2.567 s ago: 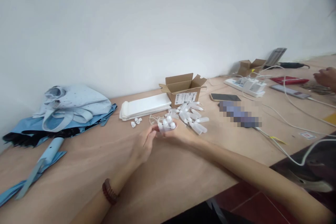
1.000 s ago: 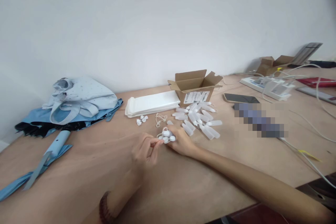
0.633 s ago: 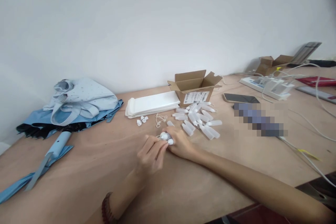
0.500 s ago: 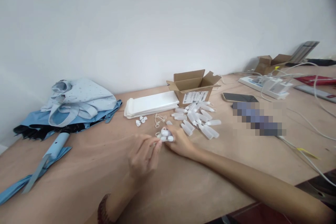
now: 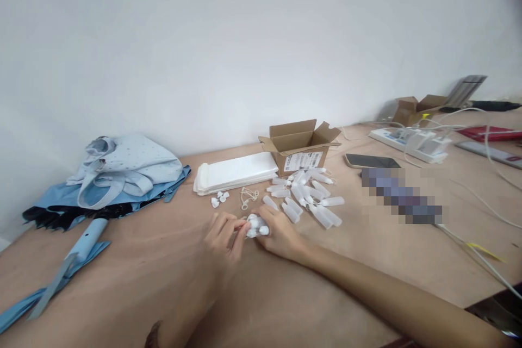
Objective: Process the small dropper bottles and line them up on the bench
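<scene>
In the middle of the head view, my right hand is closed around a bunch of small translucent plastic squeeze bottles, their white caps facing me. My left hand meets the bunch from the left, thumb and fingertips pinched together against its edge. What those fingertips grip is too small to make out. Behind my hands lie several loose squeeze bottles in a pile. Thin off-white straps with small rings and several loose white caps rest to the left of the pile.
An opened cardboard box stands behind the bottles, beside a stack of white sleeves. A light-blue bag lies on a blue umbrella at left. To the right are a phone and a power strip with cables.
The view has tilted up slightly, so everything sits a little lower. My left fingertips have shifted up along the bunch's left side. My right hand still holds the bottles.
</scene>
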The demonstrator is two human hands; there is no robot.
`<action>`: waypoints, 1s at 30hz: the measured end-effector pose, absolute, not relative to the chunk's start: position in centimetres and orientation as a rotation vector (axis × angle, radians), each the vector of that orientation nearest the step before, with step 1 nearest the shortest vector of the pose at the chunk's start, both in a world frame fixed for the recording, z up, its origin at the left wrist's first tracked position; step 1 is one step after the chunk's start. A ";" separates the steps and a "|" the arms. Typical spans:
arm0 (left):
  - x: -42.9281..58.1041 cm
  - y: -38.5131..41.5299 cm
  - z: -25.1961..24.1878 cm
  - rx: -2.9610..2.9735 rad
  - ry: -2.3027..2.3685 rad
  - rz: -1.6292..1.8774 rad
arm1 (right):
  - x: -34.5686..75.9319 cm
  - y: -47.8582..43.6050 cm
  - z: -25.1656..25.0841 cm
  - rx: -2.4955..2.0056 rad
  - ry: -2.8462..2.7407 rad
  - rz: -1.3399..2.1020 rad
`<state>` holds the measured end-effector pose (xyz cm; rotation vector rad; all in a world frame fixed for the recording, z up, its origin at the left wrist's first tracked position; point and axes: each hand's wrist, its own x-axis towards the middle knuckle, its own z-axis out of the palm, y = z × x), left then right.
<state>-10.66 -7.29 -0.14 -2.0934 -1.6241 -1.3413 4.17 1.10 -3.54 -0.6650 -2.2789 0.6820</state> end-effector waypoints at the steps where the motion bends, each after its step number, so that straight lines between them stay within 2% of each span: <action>1: -10.7 -7.3 -0.3 -2.111 -1.615 -1.340 | 4.2 1.1 -3.5 -0.673 -2.272 0.694; 10: -10.3 -7.2 -0.7 -2.191 -1.589 -1.390 | 4.0 1.0 -4.0 -0.743 -2.335 0.604; 19: -10.4 -7.3 -1.3 -2.168 -1.714 -1.403 | 4.0 0.8 -3.7 -0.819 -2.574 0.150; 30: -10.5 -7.2 -1.5 -2.197 -1.689 -1.330 | 4.3 0.9 -4.3 -0.664 -2.466 0.156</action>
